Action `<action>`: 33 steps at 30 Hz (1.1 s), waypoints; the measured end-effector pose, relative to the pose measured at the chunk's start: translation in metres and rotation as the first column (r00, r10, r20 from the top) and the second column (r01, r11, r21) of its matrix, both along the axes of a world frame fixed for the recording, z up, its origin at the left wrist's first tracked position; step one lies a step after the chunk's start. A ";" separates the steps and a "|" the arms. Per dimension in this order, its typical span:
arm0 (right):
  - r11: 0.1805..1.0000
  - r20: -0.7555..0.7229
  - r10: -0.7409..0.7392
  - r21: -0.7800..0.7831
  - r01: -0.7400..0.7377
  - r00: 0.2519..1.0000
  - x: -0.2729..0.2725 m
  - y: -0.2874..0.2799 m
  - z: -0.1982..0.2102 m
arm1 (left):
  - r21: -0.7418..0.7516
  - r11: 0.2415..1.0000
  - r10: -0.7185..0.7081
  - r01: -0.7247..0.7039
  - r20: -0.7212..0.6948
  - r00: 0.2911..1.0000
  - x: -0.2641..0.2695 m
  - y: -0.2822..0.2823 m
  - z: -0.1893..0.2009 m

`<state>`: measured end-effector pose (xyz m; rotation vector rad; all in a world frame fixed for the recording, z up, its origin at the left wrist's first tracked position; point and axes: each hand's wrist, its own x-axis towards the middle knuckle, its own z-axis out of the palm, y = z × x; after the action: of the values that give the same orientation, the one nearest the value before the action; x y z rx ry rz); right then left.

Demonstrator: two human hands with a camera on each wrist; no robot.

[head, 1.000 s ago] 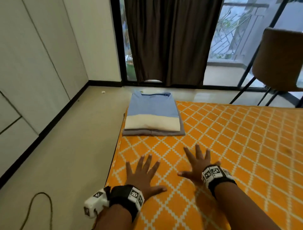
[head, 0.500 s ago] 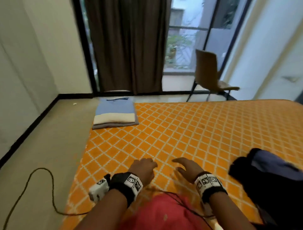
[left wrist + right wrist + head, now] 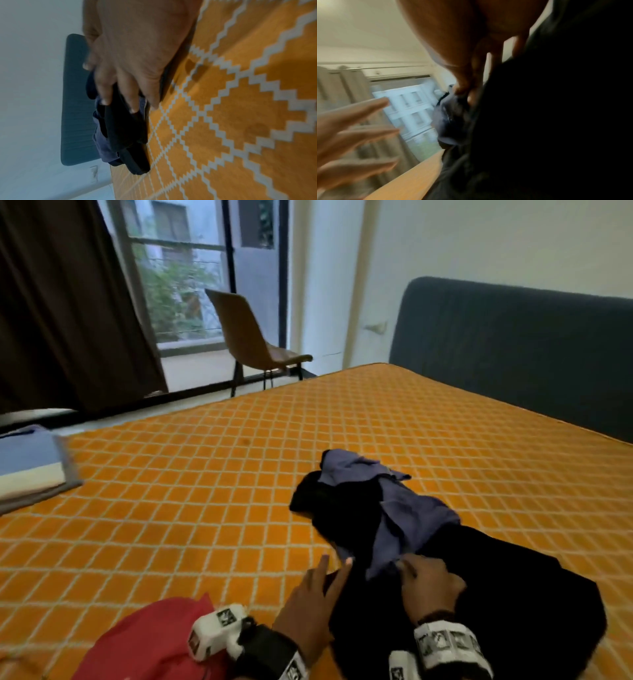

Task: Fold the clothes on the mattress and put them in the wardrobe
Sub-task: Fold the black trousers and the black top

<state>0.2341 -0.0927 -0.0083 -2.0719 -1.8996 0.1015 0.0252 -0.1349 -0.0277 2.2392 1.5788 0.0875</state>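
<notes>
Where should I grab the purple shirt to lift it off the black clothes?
Probably by its near end, coming from above on your side. The purple shirt lies crumpled on top of the black clothes, and its near edge hangs loose right by the right hand, which already touches it. Pinching there should peel it off without dragging the black cloth. The left hand is open beside it.

- No words, brands or numbers can be read in any view.
- The wrist bands [image 3: 447,645] and the white camera block [image 3: 214,630] carry black-and-white square marker patterns, not letters.
</notes>
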 end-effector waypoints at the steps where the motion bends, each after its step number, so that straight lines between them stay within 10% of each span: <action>1: 0.988 -0.050 0.115 0.108 -0.109 0.992 -0.008 -0.004 -0.006 | 0.155 0.988 -0.006 0.006 -0.004 1.000 -0.002 -0.001 -0.004; 4: 0.800 -0.218 0.592 0.042 -0.599 0.776 -0.042 -0.035 -0.024 | 0.417 0.905 -0.049 0.088 -0.103 0.993 -0.007 -0.001 -0.012; 7: 0.663 -0.472 0.603 -0.152 -0.733 0.643 -0.044 -0.056 -0.028 | 0.550 0.789 -0.159 0.274 -0.248 0.956 -0.003 -0.001 -0.025; 10: 0.878 -0.565 0.432 0.084 -0.471 0.703 -0.023 -0.050 -0.014 | 0.416 0.839 -0.261 0.351 -0.258 0.930 -0.003 -0.002 -0.026; 14: 0.998 0.021 0.062 0.001 -0.062 0.998 0.005 -0.005 0.005 | 0.394 0.846 -0.281 0.359 -0.243 0.928 -0.005 -0.006 -0.020; 18: 0.998 -0.211 0.017 0.059 -0.005 0.977 -0.002 0.018 0.031 | 0.592 0.789 -0.168 0.164 -0.049 0.985 -0.006 -0.004 -0.014; 20: 0.957 -0.380 0.279 0.186 -0.223 0.882 -0.021 0.003 0.056 | 0.568 0.823 -0.055 -0.020 0.113 0.992 -0.009 -0.001 -0.008; 23: 0.745 -0.545 0.633 0.236 -0.624 0.550 -0.047 -0.044 0.087 | 0.494 0.836 0.049 -0.237 0.363 0.930 -0.019 0.004 -0.019; 25: 0.657 -0.608 0.651 0.153 -0.738 0.454 -0.048 -0.067 0.085 | 0.490 0.858 -0.029 -0.156 0.349 0.937 -0.023 0.008 -0.028; 29: 0.715 -0.605 0.615 0.159 -0.680 0.505 -0.028 -0.080 0.072 | 0.578 0.806 -0.176 0.127 0.030 0.984 -0.015 0.010 -0.022; 33: 0.950 0.089 0.292 0.085 -0.300 0.952 0.006 -0.083 0.056 | 0.555 0.832 -0.076 -0.021 0.151 0.986 -0.017 0.000 -0.002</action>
<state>0.2401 -0.1757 0.0479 -1.7380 -2.2046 -0.0004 0.0081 -0.1344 -0.0294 2.5874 1.5674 0.8060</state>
